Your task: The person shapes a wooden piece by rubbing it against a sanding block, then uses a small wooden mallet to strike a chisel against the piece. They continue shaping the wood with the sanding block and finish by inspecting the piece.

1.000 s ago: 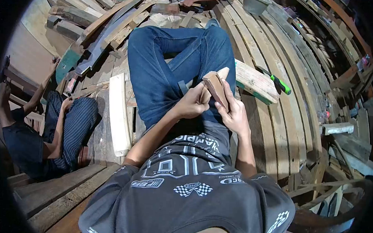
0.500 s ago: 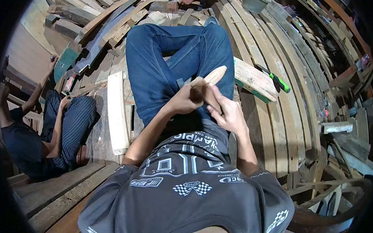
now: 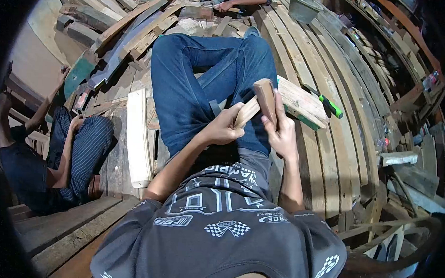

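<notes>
Above my lap, my left hand [image 3: 225, 126] is closed around the near end of a pale piece of wood [image 3: 247, 112]. My right hand [image 3: 283, 133] grips a brown block [image 3: 265, 100], thumb on one side and fingers along the other. The block lies across the pale piece and touches it, hiding its far part. Blue jeans on my crossed legs [image 3: 183, 77] are below both hands.
A pale board [image 3: 139, 135] lies left of my legs. Right of my knee is a thick plank [image 3: 303, 104], with a green-handled tool [image 3: 331, 106] beside it. A person [image 3: 38, 156] sits at left; another person's hand [image 3: 223, 7] and a bucket [image 3: 303, 7] are ahead.
The brown block has moved up and right along the pale wood with my right hand, and stands more upright. The pale piece's near part now shows beside my left hand.
</notes>
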A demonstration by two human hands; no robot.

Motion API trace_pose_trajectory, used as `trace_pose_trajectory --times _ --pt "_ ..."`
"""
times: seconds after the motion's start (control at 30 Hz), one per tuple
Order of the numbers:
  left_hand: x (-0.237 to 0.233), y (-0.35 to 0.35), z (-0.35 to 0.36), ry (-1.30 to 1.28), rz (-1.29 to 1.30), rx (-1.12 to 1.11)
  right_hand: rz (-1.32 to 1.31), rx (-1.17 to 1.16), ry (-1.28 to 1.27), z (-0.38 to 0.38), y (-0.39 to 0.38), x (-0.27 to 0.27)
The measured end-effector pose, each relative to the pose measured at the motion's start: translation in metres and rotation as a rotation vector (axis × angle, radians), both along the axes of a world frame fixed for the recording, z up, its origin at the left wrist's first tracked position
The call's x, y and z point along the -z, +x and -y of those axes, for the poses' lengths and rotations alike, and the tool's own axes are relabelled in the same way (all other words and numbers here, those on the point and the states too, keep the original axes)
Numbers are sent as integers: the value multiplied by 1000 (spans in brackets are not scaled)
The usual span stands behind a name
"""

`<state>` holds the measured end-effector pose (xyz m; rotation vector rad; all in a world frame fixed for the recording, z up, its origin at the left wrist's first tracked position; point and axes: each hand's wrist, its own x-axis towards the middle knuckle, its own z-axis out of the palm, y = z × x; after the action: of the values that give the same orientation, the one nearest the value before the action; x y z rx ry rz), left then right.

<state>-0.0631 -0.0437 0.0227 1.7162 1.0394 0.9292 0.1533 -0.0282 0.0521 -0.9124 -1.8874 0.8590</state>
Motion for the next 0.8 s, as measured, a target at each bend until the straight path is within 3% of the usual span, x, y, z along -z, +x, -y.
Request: trace_pose_trajectory --times 0.07,0.13,0.2,0.27,0.3,0.33,0.4,0.43,0.47,0.53,0.57,0.6,0.67,0.7,0.73,0.8 --pt "5 2 3 -21 99 -41 213 -115 126 5 -2 15" --pt "4 0 2 -30 103 -47 170 -161 246 9 -7 20" --pt "2 -2 0 -35 27 -24 110 -148 178 -2 2 19" --pt "2 -3 0 -23 -11 -9 -40 29 193 -11 3 18" --pt "2 -3 -1 -4 -14 -3 -30 48 92 -7 2 12" --pt "2 -1 -1 12 -17 2 -17 60 150 -4 -3 13" --pt "-2 1 5 -51 77 -80 163 -119 52 5 -3 21" --pt "21 -6 -4 -42 29 -39 268 -181 93 7 -3 25" --pt "44 -14 -13 -32 -23 4 234 -209 109 7 -5 23" --pt "8 -4 0 -10 33 -48 217 -125 16 -3 3 18" --pt "13 -7 -5 10 -51 -2 87 -43 160 -9 0 15" --pt "12 -8 -5 3 -44 3 -26 37 139 -12 -2 15" --pt "7 -6 -3 -8 -28 10 35 49 155 -7 -8 17" --pt "7 -3 -2 77 50 -26 36 -31 90 2 -10 21" --pt "17 -7 -3 -90 46 -61 68 -73 331 3 -18 30" --pt "22 -13 -8 -27 -82 -21 107 -166 114 8 -15 30"
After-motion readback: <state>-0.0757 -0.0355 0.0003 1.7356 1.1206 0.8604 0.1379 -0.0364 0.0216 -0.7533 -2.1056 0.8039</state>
